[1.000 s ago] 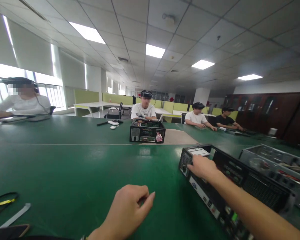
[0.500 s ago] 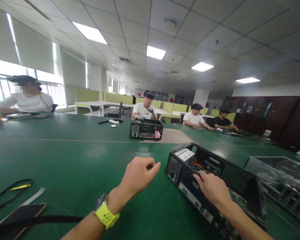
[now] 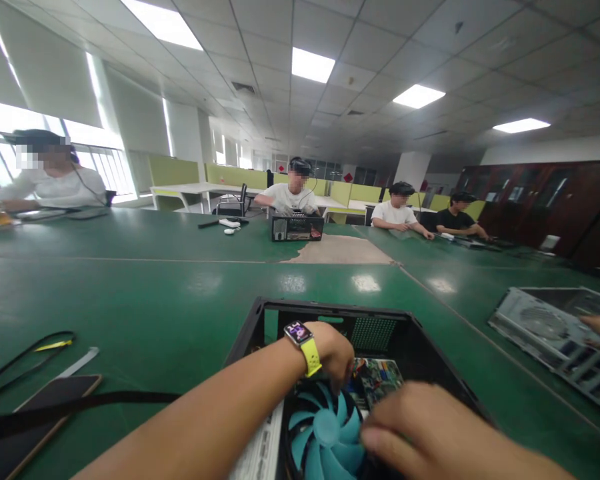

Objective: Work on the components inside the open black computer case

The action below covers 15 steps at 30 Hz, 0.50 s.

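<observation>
Reaching into the open case (image 3: 260, 320) at lower centre | left hand (image 3: 333, 353) curled, fingertips down by the board (image 3: 380, 380) | right hand (image 3: 430, 433) beside the blue fan (image 3: 320, 433), grip unclear | next likely needs a firm hold on the fan.

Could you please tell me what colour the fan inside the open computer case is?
The fan is light blue, almost turquoise, set in the black computer case; the head view shows it.

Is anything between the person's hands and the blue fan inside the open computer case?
Nothing visible. The left hand reaches down inside the computer case just behind the blue fan, and the right hand lies at the fan's right edge.
</observation>
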### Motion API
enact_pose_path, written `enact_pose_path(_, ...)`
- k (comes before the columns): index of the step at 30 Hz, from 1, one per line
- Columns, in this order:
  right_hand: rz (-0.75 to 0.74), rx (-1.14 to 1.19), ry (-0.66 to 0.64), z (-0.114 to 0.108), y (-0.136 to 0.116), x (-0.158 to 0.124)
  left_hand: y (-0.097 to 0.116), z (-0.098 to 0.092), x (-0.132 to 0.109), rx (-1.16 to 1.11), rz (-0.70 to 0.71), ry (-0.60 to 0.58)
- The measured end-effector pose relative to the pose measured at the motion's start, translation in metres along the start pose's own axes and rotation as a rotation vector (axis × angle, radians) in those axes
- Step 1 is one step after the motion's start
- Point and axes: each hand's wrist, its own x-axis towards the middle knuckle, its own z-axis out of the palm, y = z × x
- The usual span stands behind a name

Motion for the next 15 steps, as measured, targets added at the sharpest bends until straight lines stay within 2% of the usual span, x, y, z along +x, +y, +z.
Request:
enact_pose_path(2, 0.080, -0.134, -0.100, -0.019, 0.017, 0.038, -0.002, 0.009, 0.008, -0.036, -0.012, -0.100)
enact_pose_path(3, 0.132, -0.190, -0.157, -0.021, 0.025, 0.057, -0.004, 0.011, 0.012, -0.040, -0.013, -0.112)
enact_pose_path(5, 0.209, -0.245, -0.286, -0.014, 0.036, 0.090, -0.007, 0.014, 0.017, -0.021, 0.037, -0.074)
enact_pose_path(7, 0.227, -0.226, -0.357, 0.001, 0.042, 0.109, -0.010, 0.014, 0.020, -0.005, 0.136, 0.001)
enact_pose_path(9, 0.232, -0.212, -0.356, 0.010, 0.042, 0.113, -0.014, 0.013, 0.023, -0.028, 0.227, 0.061)
enact_pose_path(10, 0.236, -0.216, -0.351, 0.011, 0.041, 0.112, -0.016, 0.014, 0.025, -0.085, 0.258, 0.053)
enact_pose_path(11, 0.241, -0.230, -0.363, 0.008, 0.039, 0.110, -0.017, 0.014, 0.028, -0.166, 0.271, 0.006)
enact_pose_path(13, 0.235, -0.308, -0.433, -0.001, 0.036, 0.107, -0.018, 0.017, 0.034, -0.312, 0.233, -0.173)
enact_pose_path(14, 0.219, -0.368, -0.477, -0.006, 0.034, 0.108, -0.017, 0.018, 0.037, -0.316, 0.187, -0.252)
enact_pose_path(15, 0.199, -0.436, -0.521, -0.010, 0.033, 0.110, -0.016, 0.020, 0.039, -0.260, 0.126, -0.273)
